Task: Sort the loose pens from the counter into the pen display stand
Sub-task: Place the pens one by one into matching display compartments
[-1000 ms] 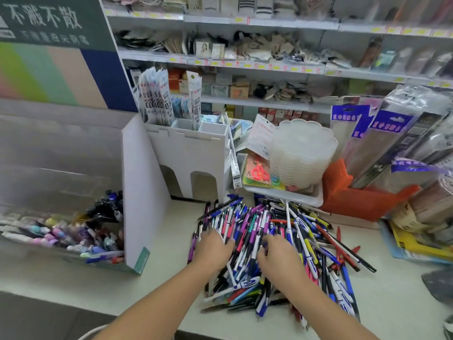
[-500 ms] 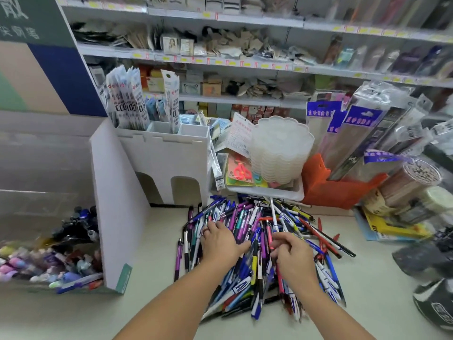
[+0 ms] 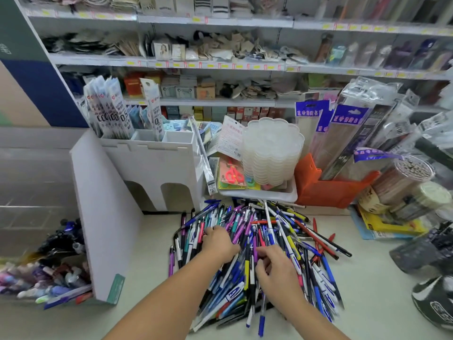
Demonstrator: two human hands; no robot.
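Pens (image 3: 274,244) lie heaped mid-worktop (image 3: 372,290) toward its rear edge, right of the white stand (image 3: 105,217); both hands rest on the heap, left hand (image 3: 218,242) flat with fingers relaxed, right hand (image 3: 277,268) curled among pens, grip indeterminate.

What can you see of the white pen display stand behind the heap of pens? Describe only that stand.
The white pen display stand stands upright on the counter, behind and left of the pen heap. It looks like white board, with square open compartments on top, notched edges and two arched cut-outs low in its front. Packaged refills stand in the back compartments; the front right one looks empty. Neither hand touches it.
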